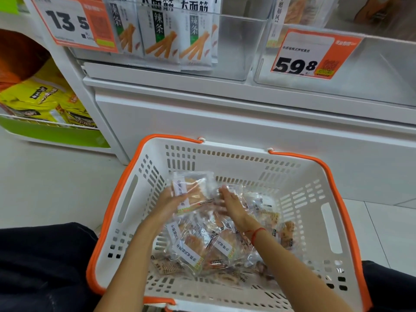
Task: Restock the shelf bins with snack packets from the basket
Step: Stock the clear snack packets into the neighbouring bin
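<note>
A white basket with an orange rim [126, 199] sits on the floor in front of me, holding several clear snack packets [202, 246] with white labels. My left hand [167, 202] grips one clear packet [191, 190], lifted and tilted up at the basket's far side. My right hand [228, 202] rests flat on the packets beside it, fingers blurred; whether it grips one I cannot tell. Above, a clear shelf bin with a 59.8 price tag [371, 70] stands at the right, holding a packet or two at its back.
A neighbouring clear bin [234, 48] holds white spicy-strip packets [162, 32] behind a 13.5 tag. A white shelf base [225, 122] runs behind the basket. Yellow packets [42, 102] fill a green-fronted rack at the left. My dark-trousered knees [45, 266] flank the basket.
</note>
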A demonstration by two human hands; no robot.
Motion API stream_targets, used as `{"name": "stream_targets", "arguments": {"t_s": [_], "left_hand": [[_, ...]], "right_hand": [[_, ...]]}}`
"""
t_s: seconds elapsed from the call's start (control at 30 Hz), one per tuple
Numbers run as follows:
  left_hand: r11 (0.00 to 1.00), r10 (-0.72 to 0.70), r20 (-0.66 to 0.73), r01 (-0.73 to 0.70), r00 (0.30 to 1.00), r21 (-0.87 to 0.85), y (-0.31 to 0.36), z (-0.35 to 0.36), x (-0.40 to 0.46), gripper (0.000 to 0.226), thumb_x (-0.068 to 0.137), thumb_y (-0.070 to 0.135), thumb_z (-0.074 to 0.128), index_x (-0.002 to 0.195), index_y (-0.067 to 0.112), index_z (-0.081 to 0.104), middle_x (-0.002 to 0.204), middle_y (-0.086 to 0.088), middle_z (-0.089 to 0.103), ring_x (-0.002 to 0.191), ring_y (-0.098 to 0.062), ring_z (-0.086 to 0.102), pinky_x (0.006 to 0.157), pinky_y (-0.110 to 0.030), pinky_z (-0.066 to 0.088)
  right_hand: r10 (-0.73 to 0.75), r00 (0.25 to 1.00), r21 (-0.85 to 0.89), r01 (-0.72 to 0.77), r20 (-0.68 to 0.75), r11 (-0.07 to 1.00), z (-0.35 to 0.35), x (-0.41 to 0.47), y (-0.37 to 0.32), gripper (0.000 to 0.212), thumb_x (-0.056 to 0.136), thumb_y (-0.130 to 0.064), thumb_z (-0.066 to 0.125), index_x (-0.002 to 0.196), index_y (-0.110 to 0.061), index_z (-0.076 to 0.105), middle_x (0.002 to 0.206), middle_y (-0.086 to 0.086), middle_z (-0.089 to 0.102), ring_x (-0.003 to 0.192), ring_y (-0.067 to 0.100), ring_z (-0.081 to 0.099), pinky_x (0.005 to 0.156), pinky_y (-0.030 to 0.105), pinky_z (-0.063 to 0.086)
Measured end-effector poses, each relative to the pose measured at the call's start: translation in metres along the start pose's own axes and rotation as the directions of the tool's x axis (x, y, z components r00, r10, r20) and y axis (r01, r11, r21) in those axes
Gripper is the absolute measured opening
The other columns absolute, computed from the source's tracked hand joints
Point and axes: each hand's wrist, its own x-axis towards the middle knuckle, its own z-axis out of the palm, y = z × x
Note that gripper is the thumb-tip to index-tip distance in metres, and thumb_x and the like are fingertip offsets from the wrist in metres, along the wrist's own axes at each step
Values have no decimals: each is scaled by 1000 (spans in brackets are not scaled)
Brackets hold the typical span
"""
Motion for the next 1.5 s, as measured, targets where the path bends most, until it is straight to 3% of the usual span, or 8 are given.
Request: {"name": "stream_targets", "arguments": {"t_s": [0.17, 0.33, 0.43, 0.53, 0.8, 0.93, 1.23, 1.5], "left_hand": [[991, -14, -172, 36, 985, 125, 2, -29, 11, 67, 90, 21, 60, 148, 14, 28, 147, -10, 40, 131, -29, 43, 108, -48, 35], [993, -58, -208, 77, 976, 85, 6, -36, 13, 63, 93, 16, 56, 148, 11, 26, 150, -9, 36, 134, -29, 39, 105, -43, 37], [997, -64, -204, 72, 977, 33, 9, -35, 10, 52, 96, 13, 51, 144, 10, 34, 142, -10, 45, 120, -25, 49, 86, -34, 40], [998, -63, -201, 61, 977, -13, 13, -34, 7, 39, 97, 8, 46, 136, 9, 43, 129, -14, 55, 100, -22, 52, 70, -31, 43], [984, -110, -89, 95, 990, -153, 25, -13, -3, 25, 100, 16, 41, 121, 7, 51, 120, -15, 60, 107, -29, 56, 91, -40, 46], [982, -100, 18, 102, 995, -159, 23, 11, -11, 37, 101, 25, 35, 132, 7, 45, 122, -11, 57, 117, -32, 52, 104, -50, 38], [929, -127, 43, 134, 991, -344, 25, 33, -15, 45, 102, 35, 33, 144, 20, 36, 153, -4, 28, 140, -24, 26, 109, -48, 30], [905, -176, -40, 145, 984, -401, 24, 37, -5, 46, 101, 48, 23, 121, 23, 56, 134, -16, 53, 116, -31, 54, 99, -51, 43]], "right_hand": [[-121, 989, -677, 143, 79, 722, 10, -8, 22, 34, 87, -28, 64, 115, -15, 51, 106, -1, 56, 85, 9, 54, 70, 19, 48], [-125, 984, -889, 168, 126, 427, 32, -8, 35, 28, 77, -26, 72, 92, -17, 50, 91, 2, 59, 86, 19, 59, 81, 31, 53], [-66, 979, -830, 198, 192, 521, 27, -6, 36, 27, 78, -11, 62, 64, -22, 42, 79, 1, 55, 80, 21, 59, 75, 29, 54], [61, 933, -671, 208, 355, 712, 3, -9, 22, 14, 83, -5, 58, 91, -15, 52, 95, 2, 56, 87, 19, 57, 65, 16, 48], [58, 887, -151, 13, 458, 989, -112, -25, -41, 26, 87, -12, 65, 112, -7, 60, 106, 7, 67, 98, 22, 65, 87, 31, 53], [-74, 947, 126, 36, 313, 991, -88, -30, -57, 19, 85, -10, 67, 104, -8, 62, 91, 4, 68, 80, 16, 61, 71, 22, 49], [-195, 972, 66, 205, -129, 977, -46, -22, -47, 25, 76, -7, 77, 100, -9, 72, 92, 18, 73, 78, 24, 71, 75, 30, 59], [-197, 973, 34, 203, -123, 979, -32, -21, -43, 26, 75, -5, 77, 100, -6, 71, 78, 10, 69, 58, 7, 66, 56, 16, 51]]}}
